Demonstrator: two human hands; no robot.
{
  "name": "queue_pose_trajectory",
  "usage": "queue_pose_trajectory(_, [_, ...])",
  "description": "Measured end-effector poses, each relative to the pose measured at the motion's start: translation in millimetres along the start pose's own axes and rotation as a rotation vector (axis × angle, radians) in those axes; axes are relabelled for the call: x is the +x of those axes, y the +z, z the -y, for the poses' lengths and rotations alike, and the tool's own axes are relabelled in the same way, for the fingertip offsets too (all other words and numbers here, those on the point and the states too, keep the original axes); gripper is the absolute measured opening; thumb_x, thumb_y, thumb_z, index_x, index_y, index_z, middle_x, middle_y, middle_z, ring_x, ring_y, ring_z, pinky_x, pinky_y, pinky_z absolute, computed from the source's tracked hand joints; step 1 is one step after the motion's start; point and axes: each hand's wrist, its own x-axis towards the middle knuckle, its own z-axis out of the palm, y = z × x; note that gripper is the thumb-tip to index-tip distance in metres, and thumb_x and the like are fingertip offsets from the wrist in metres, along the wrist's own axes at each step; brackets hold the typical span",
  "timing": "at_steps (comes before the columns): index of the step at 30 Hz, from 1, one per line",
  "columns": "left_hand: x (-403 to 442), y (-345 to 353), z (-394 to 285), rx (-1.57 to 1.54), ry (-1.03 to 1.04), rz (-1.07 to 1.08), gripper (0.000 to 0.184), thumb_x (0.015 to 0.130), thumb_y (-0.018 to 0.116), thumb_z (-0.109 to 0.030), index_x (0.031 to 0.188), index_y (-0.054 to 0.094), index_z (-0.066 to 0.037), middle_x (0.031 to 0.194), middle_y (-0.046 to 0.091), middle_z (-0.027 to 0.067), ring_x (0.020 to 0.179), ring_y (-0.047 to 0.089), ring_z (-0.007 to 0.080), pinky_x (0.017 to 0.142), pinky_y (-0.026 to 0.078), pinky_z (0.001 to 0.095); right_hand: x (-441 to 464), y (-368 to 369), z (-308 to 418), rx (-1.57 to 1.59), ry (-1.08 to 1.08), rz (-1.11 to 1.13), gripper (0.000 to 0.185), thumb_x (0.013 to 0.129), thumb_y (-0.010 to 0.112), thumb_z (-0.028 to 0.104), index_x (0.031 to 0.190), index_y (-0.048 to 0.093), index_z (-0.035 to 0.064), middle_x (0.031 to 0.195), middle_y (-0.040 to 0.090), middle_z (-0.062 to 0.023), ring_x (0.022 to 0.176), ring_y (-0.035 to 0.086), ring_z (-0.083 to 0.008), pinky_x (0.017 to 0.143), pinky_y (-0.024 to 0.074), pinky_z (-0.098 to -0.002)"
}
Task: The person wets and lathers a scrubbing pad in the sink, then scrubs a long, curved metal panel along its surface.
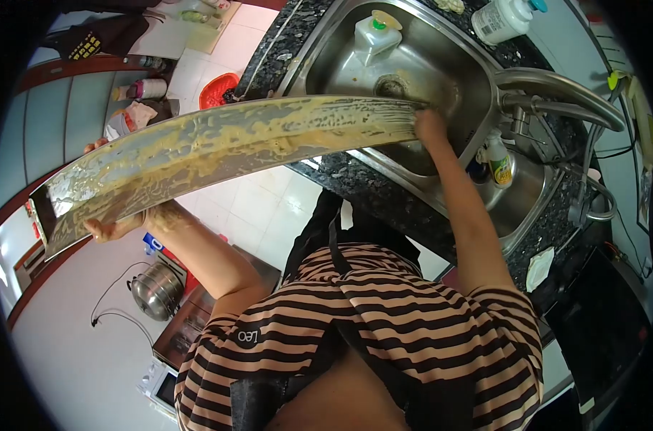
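Note:
A long shiny metal panel (pixel 218 136), smeared with yellowish paste, stretches from far left to the sink. My left hand (pixel 118 228) is wrapped around its left part from beneath, with fingertips showing at the far edge and the thumb at the near edge. Paste also coats my left wrist. At the panel's right end, over the sink, my right hand (pixel 430 128) is closed against the surface beside streaks in the paste. Whatever its fingers hold is hidden. Under the panel's right part lies the steel sink basin (pixel 452 75).
A pump bottle (pixel 376 39) stands in the basin, near the faucet (pixel 556 104). A spray bottle (pixel 497 161) sits in the smaller basin. On the dark counter (pixel 355 183) is a white jug (pixel 502 20). A red basin (pixel 218 90) and a steel pot (pixel 157 291) are at left.

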Motion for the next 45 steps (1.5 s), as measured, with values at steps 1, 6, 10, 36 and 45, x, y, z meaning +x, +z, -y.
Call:
queue_pose_trajectory(1, [-1.1,0.6,-1.7,0.069,0.006,-0.028,0.102,0.063,0.064,-0.060,0.132,0.042,0.013,0.123,0.048,0.0275,0.119,0.053,0.0418,0.098,0.047,0.0600,6.6,14.7,-15.2,-0.100,0.061,0.078,0.017,0.083,0.059,0.009,0.091,0.071,0.0006,0.102,0.065,-0.0246,0.084,0.065,-0.0417,0.078,0.0522,-0.0502])
queue_pose_trajectory(6, [1.2,10.2,-2.9,0.088,0.001,0.014,0.102,0.063,0.064,-0.060,0.132,0.041,0.013,0.123,0.048,0.0280,0.120,0.052,0.0422,0.098,0.047,0.0622,19.3,-2.4,4.0,-0.060,0.153,-0.226,0.018,0.083,0.058,0.007,0.097,0.067,-0.0019,0.097,0.066,-0.0276,0.087,0.065,-0.0442,0.081,0.0510,-0.0523])
queue_pose_trajectory(10, [5.8,13.2,-12.1,-0.012,-0.054,0.157,0.103,0.063,0.064,-0.060,0.132,0.042,0.013,0.123,0.047,0.0285,0.121,0.051,0.0429,0.098,0.046,0.0641,32.5,15.6,6.8,0.092,0.418,-0.288,0.026,0.086,0.058,0.011,0.107,0.064,-0.0020,0.099,0.066,-0.0296,0.095,0.065,-0.0449,0.086,0.0503,-0.0526])
queue_pose_trajectory(36, [4.8,-22.0,-6.5,-0.030,-0.006,0.072,0.100,0.066,0.064,-0.056,0.135,0.040,0.013,0.129,0.048,0.0293,0.125,0.049,0.0435,0.105,0.039,0.0604,67.7,-10.5,-40.3,0.287,0.248,-0.405,0.045,0.088,0.066,0.026,0.129,0.063,0.0074,0.122,0.066,-0.0200,0.112,0.063,-0.0373,0.095,0.0490,-0.0435])
queue_pose_trajectory(45, [1.2,-32.2,11.7,-0.024,-0.009,0.039,0.099,0.067,0.064,-0.053,0.137,0.039,0.012,0.132,0.047,0.0293,0.126,0.048,0.0425,0.109,0.036,0.0588,81.3,1.3,-61.6,-0.153,0.243,-0.090,0.042,0.090,0.057,0.027,0.122,0.064,-0.0005,0.126,0.063,-0.0214,0.115,0.060,-0.0384,0.098,0.0462,-0.0430])
